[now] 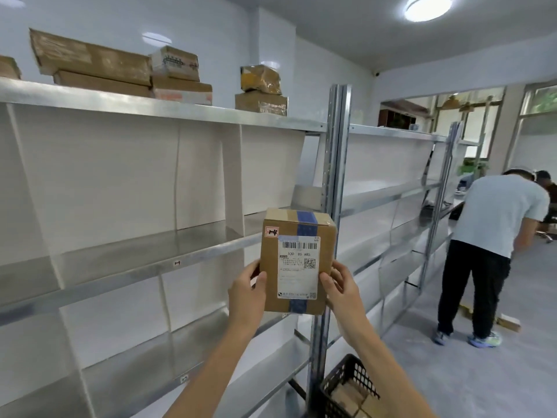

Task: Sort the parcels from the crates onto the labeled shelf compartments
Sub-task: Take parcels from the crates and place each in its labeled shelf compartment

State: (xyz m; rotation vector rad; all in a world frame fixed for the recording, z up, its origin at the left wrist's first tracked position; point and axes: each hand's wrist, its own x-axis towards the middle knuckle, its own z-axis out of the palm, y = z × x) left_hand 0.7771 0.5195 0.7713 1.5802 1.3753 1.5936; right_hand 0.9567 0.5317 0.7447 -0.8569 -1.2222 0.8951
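Straight ahead, a metal shelving unit (pixel 168 245) fills the left and middle of the view, its levels split into compartments by white dividers. To the right, well apart from it, a person in a pale shirt and dark trousers (pixel 494 236) bends forward with their back turned. Several brown boxes (pixel 90 60) lie stacked on the top level of the shelves. At the bottom edge, beside the upright post, stands a black lattice crate (pixel 346 384) with brown parcels inside.

A cardboard parcel (pixel 297 260) is held upright in the air in front of the shelves, near the post and above the crate. The left hand (pixel 245 292) grips its lower left edge, thumb on the front face. The right hand (pixel 340 286) grips the lower right edge in the same way, fingers curled behind.

A white shipping label (pixel 298 267) with barcode covers most of the front, over a strip of blue tape (pixel 306 220). A small red-bordered sticker (pixel 271 232) sits at the top left corner. A tiny tag (pixel 177 263) marks the shelf edge.
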